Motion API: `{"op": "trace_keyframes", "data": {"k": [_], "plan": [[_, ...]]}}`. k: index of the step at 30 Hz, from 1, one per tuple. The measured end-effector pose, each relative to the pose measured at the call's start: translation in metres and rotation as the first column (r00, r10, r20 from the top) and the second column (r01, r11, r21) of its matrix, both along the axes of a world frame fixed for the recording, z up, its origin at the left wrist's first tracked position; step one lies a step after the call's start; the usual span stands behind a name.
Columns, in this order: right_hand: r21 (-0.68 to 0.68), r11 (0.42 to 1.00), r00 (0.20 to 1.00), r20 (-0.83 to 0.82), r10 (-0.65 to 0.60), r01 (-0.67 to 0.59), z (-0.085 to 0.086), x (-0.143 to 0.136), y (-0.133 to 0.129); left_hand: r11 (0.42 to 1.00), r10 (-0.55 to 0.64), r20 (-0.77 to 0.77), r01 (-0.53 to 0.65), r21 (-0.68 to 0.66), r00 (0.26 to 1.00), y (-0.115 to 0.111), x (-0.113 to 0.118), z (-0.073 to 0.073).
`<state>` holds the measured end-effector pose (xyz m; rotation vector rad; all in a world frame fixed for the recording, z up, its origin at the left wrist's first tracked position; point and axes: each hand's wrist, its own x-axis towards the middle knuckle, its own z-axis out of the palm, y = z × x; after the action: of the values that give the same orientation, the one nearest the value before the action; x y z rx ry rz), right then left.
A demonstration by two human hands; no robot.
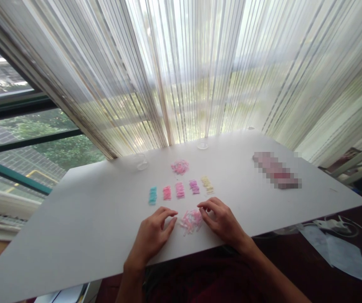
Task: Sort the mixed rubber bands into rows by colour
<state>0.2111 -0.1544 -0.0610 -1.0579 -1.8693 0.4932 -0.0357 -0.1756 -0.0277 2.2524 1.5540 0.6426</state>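
Observation:
My left hand [154, 232] rests at the left of a loose pile of small, slim pink and white pieces [191, 221]. Its thumb and index finger are slightly apart, with nothing visible between them. At the right edge of the same pile is my right hand [220, 219], thumb and index tips close together; whatever they may hold is too small to make out. Beyond the hands, similar pieces lie in short stacked columns: blue [152, 195], coral pink [167, 192], light pink [180, 190], purple [194, 187] and pale yellow [207, 184].
Another pink pile [180, 166] lies farther back on the white table [83, 219]. Two clear containers or lids stand near the back edge, one left [141, 162] and one central [202, 145]. A pixelated pinkish object [277, 171] is at the right. Sheer curtains [196, 75] hang behind.

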Motion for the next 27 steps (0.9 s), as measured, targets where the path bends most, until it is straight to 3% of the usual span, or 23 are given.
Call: {"op": "trace_keyframes", "data": {"k": [3, 7, 17, 27], "plan": [[0.003, 1.0, 1.0, 0.01, -0.026, 0.026, -0.001, 0.0, 0.001, 0.995, -0.069, 0.039, 0.072, -0.074, 0.997, 0.001, 0.016, 0.002], [0.007, 1.0, 0.998, 0.055, -0.022, 0.022, -0.004, -0.001, 0.001, 0.997, -0.059, 0.046, 0.061, -0.05, 0.997, 0.0, 0.025, 0.0], [0.018, 0.998, 0.989, 0.135, 0.058, -0.061, -0.004, -0.001, 0.001, 0.999, -0.048, 0.126, 0.047, 0.01, 0.991, -0.004, 0.023, -0.015], [-0.028, 0.997, 0.982, 0.174, 0.071, -0.067, -0.003, -0.002, 0.001, 0.999, -0.015, 0.121, 0.011, 0.036, 0.993, -0.004, 0.025, -0.014]]}}
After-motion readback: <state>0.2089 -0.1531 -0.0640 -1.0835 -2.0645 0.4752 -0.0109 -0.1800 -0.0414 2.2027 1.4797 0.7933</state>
